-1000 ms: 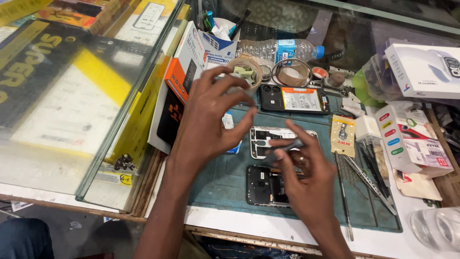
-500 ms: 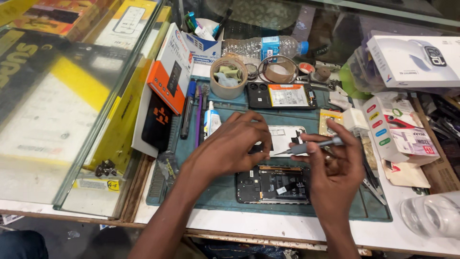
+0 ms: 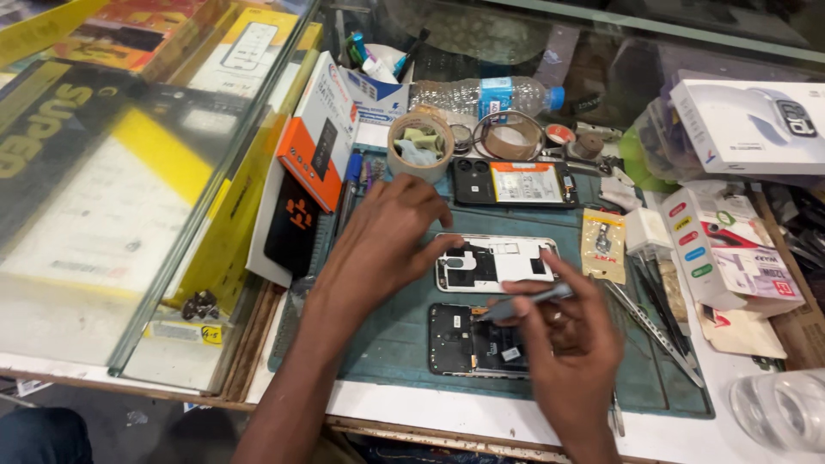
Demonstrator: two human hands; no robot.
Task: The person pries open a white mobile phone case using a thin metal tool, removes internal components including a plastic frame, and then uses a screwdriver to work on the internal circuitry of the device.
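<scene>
Our right hand is closed around a slim grey tool, pinched between thumb and fingers so that its tip points left over the opened black phone lying near the front edge of the teal work mat. The hand covers the right part of that phone, so we cannot tell whether the tip touches the board.

Our left hand holds nothing; its fingers are loosely spread and rest on the mat, with the fingertips touching the left end of the white phone frame, which lies flat just behind the black phone, about mid-mat.

Further back on the mat lies a second open phone with an orange-and-white battery. Just to its left stands a roll of tape with bits of cloth inside, and a second tape roll lies behind it. A clear plastic water bottle lies on its side along the back edge of the table.

To the right of the frame sits a small yellow parts packet, and metal tweezers lie slanted at the mat's right edge. White product boxes are stacked at the table's right side. An orange-and-white box leans against the glass showcase at the left edge.
</scene>
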